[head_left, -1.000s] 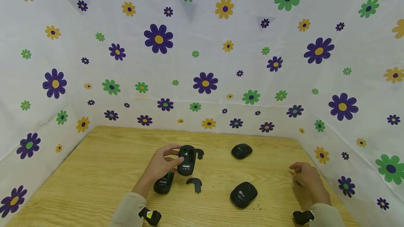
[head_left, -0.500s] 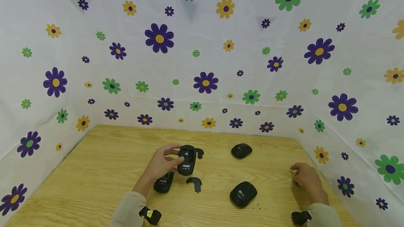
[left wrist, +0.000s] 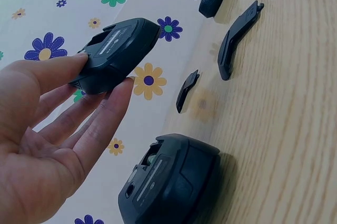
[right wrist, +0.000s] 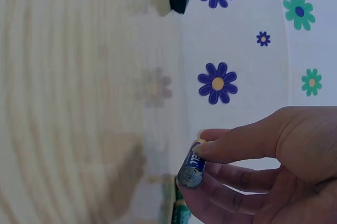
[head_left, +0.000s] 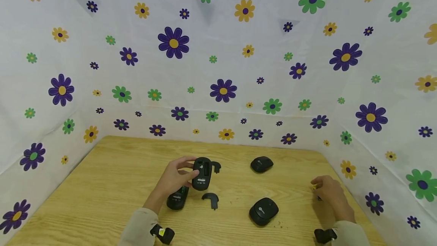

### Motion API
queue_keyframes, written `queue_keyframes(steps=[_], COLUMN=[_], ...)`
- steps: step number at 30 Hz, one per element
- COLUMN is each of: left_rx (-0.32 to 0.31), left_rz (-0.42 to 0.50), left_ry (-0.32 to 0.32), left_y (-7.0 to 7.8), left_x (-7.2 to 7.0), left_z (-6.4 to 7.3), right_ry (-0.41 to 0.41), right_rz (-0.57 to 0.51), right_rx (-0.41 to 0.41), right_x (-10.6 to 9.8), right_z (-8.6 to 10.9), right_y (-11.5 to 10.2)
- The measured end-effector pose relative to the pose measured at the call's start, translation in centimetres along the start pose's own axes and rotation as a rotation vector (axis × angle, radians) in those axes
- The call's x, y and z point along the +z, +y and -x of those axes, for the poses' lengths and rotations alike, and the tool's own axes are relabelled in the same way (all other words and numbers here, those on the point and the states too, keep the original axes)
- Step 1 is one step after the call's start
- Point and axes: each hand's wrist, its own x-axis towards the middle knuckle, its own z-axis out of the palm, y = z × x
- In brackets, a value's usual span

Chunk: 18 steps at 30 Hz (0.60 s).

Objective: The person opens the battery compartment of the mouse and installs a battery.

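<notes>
My left hand [head_left: 172, 179] grips a black computer mouse [head_left: 202, 181], held bottom-up over the table with its battery slot uncovered. Thumb and fingers pinch it along the edges in the left wrist view. Below it, a second mouse [head_left: 176, 199] lies underside up, its slot also uncovered. Two curved black battery covers, one [head_left: 216, 167] behind the held mouse and one [head_left: 211, 200] in front, lie to its right. At the table's right side, my right hand [head_left: 329, 191] pinches a small cylindrical battery [right wrist: 191, 168] between thumb and fingers. Something green [right wrist: 180, 211], partly hidden, shows beneath that hand.
Two more black mice sit upright right of centre, one [head_left: 261, 164] farther back and one [head_left: 264, 212] nearer. Small dark crumbs [head_left: 280, 224] lie by the nearer one. White flowered cloth [head_left: 218, 67] walls the wooden table [head_left: 136, 155] at the back and sides.
My right hand has shifted slightly left with the battery, whose yellow end now shows more past the fingers. The left hand and its mouse have stayed in place.
</notes>
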Motion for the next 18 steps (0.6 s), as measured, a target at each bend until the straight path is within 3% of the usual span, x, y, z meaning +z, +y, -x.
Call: queue_keyframes(steps=[4, 18], left_rx=[0.006, -0.002], left_rz=[0.002, -0.001], left_ry=[-0.003, 0.004], left_y=[-0.2, 0.0], left_x=[0.1, 0.3], left_z=[0.0, 0.0], right_ry=[0.008, 0.009], right_rz=[-0.005, -0.089], right_rx=[-0.064, -0.09], right_x=[-0.3, -1.3], right_z=[0.0, -0.3], right_y=[-1.1, -5.9])
